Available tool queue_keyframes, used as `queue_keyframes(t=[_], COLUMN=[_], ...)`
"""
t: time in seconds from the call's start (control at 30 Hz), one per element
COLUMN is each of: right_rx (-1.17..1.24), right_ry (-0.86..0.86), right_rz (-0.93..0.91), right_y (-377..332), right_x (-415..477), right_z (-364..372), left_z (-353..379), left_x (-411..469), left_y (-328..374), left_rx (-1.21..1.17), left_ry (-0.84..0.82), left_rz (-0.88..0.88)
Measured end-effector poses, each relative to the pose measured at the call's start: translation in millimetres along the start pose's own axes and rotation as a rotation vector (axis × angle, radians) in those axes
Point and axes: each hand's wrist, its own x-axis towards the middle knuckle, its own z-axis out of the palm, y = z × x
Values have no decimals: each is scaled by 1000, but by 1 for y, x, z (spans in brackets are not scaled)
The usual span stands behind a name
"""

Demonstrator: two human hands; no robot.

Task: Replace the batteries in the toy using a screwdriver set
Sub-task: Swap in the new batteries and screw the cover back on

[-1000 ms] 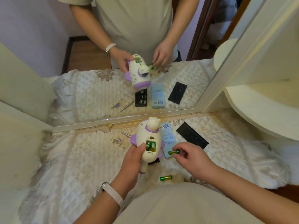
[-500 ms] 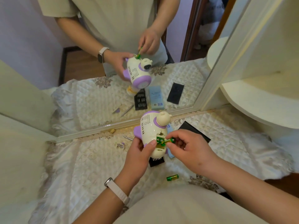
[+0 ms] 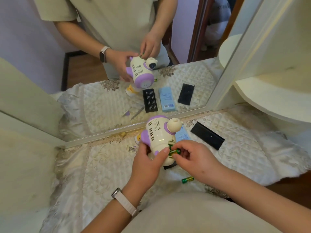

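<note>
Two batteries show in the scene: one green-and-gold battery [image 3: 175, 151] pinched in the right hand [image 3: 196, 160], and a spare battery [image 3: 187, 179] lying loose on the quilted cloth [image 3: 101, 165] just below that hand. The held battery sits at the open compartment on the toy [image 3: 159, 137], a cream and purple bear-shaped body held just above the cloth, in front of the mirror [image 3: 168, 64]. Its inner end seems to be already in the slot while the outer end still stands proud, so the step in hand looks like seating a cell. The next move probably calls for pressing that end down against the spring contact with the polarity right, then picking up the spare.

As for the grip, the right fingertips are closed on the battery, thumb and forefinger meeting around it, the other fingers curled loosely. The left hand [image 3: 148, 163] wraps the lower body of the toy from the left, its grip closed on the shell and its thumb lying beside the compartment edge.

Farther out, a blue box [image 3: 183, 136] peeks from behind the toy, a black lid [image 3: 207, 135] lies to the right, and a small cover piece [image 3: 131, 148] rests left of the toy. The mirror also reflects a black bit tray and a slim screwdriver, both hidden in direct view.
</note>
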Motion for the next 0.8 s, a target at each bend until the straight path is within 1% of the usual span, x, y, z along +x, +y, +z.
queue_keyframes(t=[0.13,0.27,0.4,0.5,0.53,0.63,0.7,0.8], right_rx=[123,161,217,88,-3,-303,-385,-449], right_ry=[24,40,69,51,3,-223,-322,-399], right_rz=[61,78,117,189,216,262,248,201], right_y=[6,8,22,58,74,119,140,156], right_x=[-5,-11,-11,-8,-8,-13,-18,-21], right_z=[2,6,12,24,29,46,55,62], left_z=[0,-1,-4,-5,-5,-6,-7,-8], left_x=[-2,-2,0,-3,-3,-5,-6,-6], left_y=[1,0,-2,-1,-1,-1,-1,0], left_rx=[22,40,7,-45,-69,-112,-122,-112], left_ry=[-17,-21,-16,-13,-12,-14,-11,0], left_rz=[15,12,-6,-26,-40,-80,-94,-93])
